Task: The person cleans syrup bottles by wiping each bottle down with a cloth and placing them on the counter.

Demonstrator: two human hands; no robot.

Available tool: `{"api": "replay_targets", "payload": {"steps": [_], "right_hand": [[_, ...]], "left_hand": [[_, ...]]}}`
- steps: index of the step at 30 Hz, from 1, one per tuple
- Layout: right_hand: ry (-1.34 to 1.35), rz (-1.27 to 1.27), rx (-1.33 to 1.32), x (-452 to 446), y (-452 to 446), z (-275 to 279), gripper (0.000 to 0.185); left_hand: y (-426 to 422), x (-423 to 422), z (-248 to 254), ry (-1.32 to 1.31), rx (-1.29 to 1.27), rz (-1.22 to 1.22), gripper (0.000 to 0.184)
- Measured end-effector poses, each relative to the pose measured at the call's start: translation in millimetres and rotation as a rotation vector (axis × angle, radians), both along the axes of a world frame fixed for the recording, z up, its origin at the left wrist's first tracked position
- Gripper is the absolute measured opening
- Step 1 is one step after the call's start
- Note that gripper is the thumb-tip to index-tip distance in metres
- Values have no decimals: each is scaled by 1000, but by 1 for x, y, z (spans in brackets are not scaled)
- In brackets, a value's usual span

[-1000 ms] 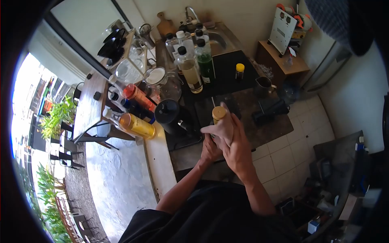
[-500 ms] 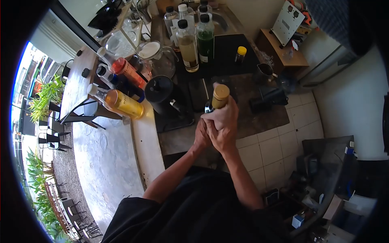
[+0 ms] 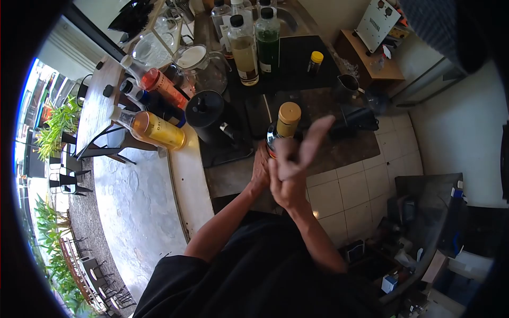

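gripping gold-topped bottle [image 3: 287, 126]: left hand [image 3: 260, 167] | right hand [image 3: 291, 165]: splayed, blurred

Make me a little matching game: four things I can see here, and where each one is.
1. Gold-capped bottle
2. Small yellow-lidded jar
3. Green-liquid bottle
4. Yellow-liquid bottle

A. Beside a bottle of pale liquid
B. Left of the black lidded pitcher in the picture
C. At the left hand and right hand
D. On the black mat, apart from the tall bottles

Pairs: 1-C, 2-D, 3-A, 4-B
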State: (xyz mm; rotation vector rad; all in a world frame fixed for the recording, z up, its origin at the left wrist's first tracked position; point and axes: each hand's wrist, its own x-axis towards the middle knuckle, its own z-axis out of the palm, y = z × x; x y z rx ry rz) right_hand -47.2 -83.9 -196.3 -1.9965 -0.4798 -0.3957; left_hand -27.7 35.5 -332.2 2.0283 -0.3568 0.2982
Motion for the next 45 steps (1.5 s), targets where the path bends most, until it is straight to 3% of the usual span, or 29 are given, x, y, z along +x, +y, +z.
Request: {"api": "replay_targets", "payload": {"steps": [1, 4, 7, 10, 12, 13, 17, 21, 23, 25, 28, 29, 30, 32, 35, 37, 39, 41, 44, 45], "right_hand": [[-88, -18, -97, 5, 8, 2, 42], [-260, -445, -82, 15, 30, 14, 63], [-77, -365, 58, 21, 28, 25, 82], [-148, -226, 375, 18, 14, -23, 67], [41, -85, 84, 7, -8, -76, 52], [105, -37, -16, 3, -16, -76, 47], [340, 166, 40, 10, -49, -26, 34], [265, 209, 760, 8, -46, 10, 49], [11, 249, 526, 13, -43, 28, 58], [-131, 205, 424, 12, -31, 34, 67], [-161, -270, -40, 11, 4, -4, 88], [-157, -279, -36, 14, 7, -16, 88], [40, -132, 225, 18, 9, -21, 81], [232, 17, 489, 21, 11, -34, 74], [-12, -264, 170, 9, 7, -68, 70], [80, -259, 38, -6, -13, -86, 69], [176, -223, 43, -14, -29, -86, 63], [269, -180, 52, -12, -42, -71, 57], [373, -33, 641, -6, -47, -30, 40], [377, -35, 642, 0, -44, -24, 40]], "left_hand": [[-2, -1, 3, 68, -67, -1, 71], [-3, 1, 8, 161, -164, -6, 65], [-4, 2, 11, 244, -219, -17, 60], [-8, 2, 17, 224, -201, 15, 55], [-10, 3, 29, 100, -134, 33, 61], [-9, 3, 27, 102, -132, 32, 61], [-3, 8, 38, 71, 323, -47, 83], [12, 5, 30, 86, 184, -37, 99], [16, 9, 22, -81, 275, -67, 96], [12, 12, 38, -29, 267, -104, 87], [8, 14, 27, 104, -55, -145, 67], [7, 15, 22, 153, -151, -145, 61], [7, 13, 21, 151, -119, -97, 58], [9, 10, 20, 146, -84, -54, 55], [12, 11, 17, -21, 191, -23, 51], [7, 11, 24, -139, 230, -1, 56], [10, 10, 27, 11, 230, -49, 72], [5, 9, 43, -53, 270, -46, 70], [10, 7, 47, -81, 327, -75, 71], [14, 6, 45, -50, 341, -99, 74]]}}
